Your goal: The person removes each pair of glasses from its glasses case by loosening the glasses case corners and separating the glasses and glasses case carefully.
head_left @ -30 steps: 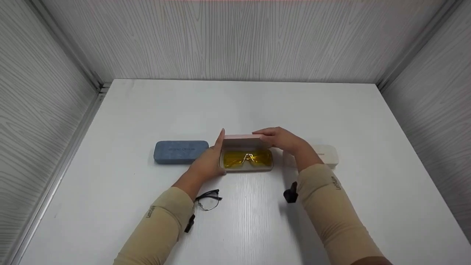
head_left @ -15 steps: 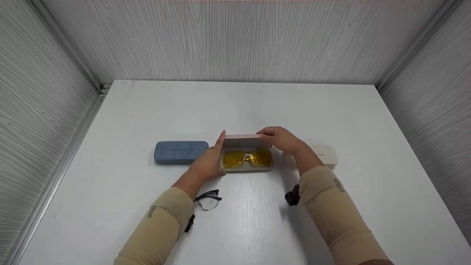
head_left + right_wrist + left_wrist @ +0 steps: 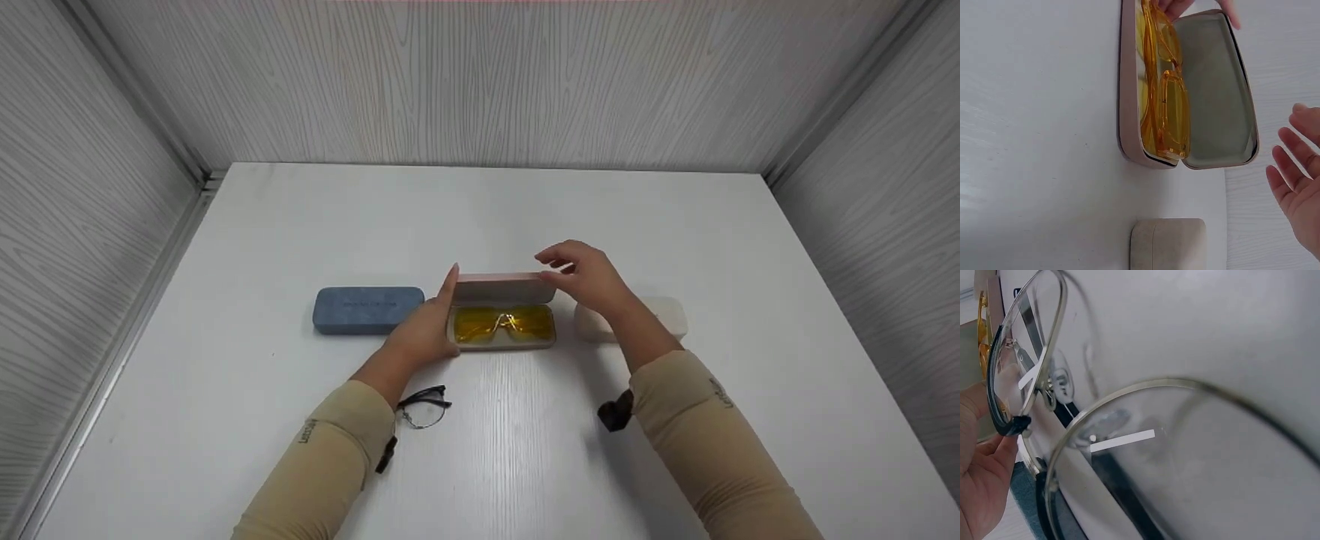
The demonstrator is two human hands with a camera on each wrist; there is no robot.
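Note:
A pink case (image 3: pixel 501 347) stands with its lid (image 3: pixel 504 289) raised; yellow-tinted glasses (image 3: pixel 506 324) lie inside. My left hand (image 3: pixel 421 334) grips the case's left end, thumb at the bottom edge and a finger up along the lid. Just off the lid's right end, my right hand (image 3: pixel 592 276) is held with relaxed fingers; in the right wrist view that hand (image 3: pixel 1303 169) is apart from the case (image 3: pixel 1129 84) and holds nothing. Clear glasses with dark temples (image 3: pixel 425 407) lie beside my left wrist and loom close in the left wrist view.
A blue case (image 3: pixel 367 310), closed, lies left of the pink one. On the right is a closed cream case (image 3: pixel 667 315), partly behind my right wrist. The white table (image 3: pixel 495 217) is bordered by wood-grained panels at the back and sides.
My right hand has let go of the lid and moved up and to the right, its fingers loosening. The lid remains raised, and my left hand has stayed in place.

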